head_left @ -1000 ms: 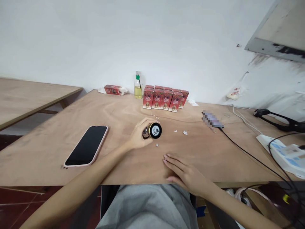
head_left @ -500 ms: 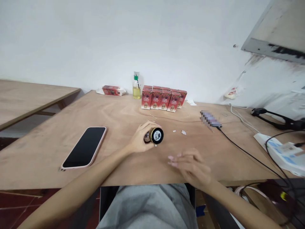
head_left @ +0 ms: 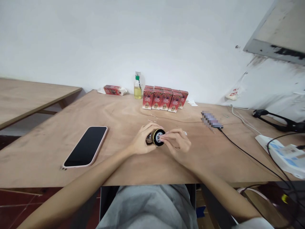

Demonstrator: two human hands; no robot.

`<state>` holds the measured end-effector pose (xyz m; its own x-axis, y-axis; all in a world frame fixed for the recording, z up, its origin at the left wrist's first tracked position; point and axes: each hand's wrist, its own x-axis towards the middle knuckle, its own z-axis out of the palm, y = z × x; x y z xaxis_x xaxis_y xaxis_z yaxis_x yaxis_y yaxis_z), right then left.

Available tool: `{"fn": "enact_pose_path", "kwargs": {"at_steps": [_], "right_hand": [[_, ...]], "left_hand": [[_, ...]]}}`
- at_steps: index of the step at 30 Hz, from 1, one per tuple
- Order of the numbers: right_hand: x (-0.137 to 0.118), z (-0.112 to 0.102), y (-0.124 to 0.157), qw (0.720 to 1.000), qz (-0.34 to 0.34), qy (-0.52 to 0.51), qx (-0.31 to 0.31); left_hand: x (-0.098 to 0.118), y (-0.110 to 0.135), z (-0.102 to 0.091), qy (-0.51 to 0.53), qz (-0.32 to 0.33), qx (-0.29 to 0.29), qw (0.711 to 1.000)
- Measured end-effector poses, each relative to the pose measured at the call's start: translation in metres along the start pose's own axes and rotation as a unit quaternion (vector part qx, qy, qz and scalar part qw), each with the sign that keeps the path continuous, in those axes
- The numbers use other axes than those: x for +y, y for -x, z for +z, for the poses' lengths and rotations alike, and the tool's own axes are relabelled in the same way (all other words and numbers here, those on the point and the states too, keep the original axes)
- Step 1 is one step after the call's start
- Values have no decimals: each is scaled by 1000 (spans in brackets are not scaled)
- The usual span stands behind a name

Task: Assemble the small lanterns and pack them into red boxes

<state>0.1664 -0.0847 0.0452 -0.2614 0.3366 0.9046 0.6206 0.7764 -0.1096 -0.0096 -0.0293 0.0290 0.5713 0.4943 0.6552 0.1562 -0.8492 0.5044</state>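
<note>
My left hand (head_left: 141, 140) is wrapped round a small jar (head_left: 156, 137) with a black and gold lid, held tilted on its side just above the wooden table (head_left: 114, 114). My right hand (head_left: 177, 142) has come up beside it, fingers pinched together on the white label on the jar's lid. What the fingertips grip, if anything beyond the lid, is too small to see.
A black phone in a pink case (head_left: 86, 146) lies at the left. At the back stand several red boxes (head_left: 165, 99), a small bottle of yellow liquid (head_left: 137, 86) and a red packet (head_left: 112, 90). Black cables (head_left: 247, 154) and white gear (head_left: 283, 152) fill the right side.
My right hand lifted off the table's near edge and moved up and left to the jar's lid. The left hand kept hold of the jar, nearly still.
</note>
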Motion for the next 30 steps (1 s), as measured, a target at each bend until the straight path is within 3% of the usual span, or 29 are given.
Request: {"fn": "enact_pose_path", "kwargs": {"at_steps": [23,28,30], "right_hand": [[13,7,13,991,-118,59,5],[12,-1,14,997,-71,18,18],[15,-1,15,999,-39,1,-19]], "left_hand": [[-3,-2,1,36,16,32,999],[-7,-4,-3,52,8,61,997],[-9,-5,-6,38,-11,78,996]]}}
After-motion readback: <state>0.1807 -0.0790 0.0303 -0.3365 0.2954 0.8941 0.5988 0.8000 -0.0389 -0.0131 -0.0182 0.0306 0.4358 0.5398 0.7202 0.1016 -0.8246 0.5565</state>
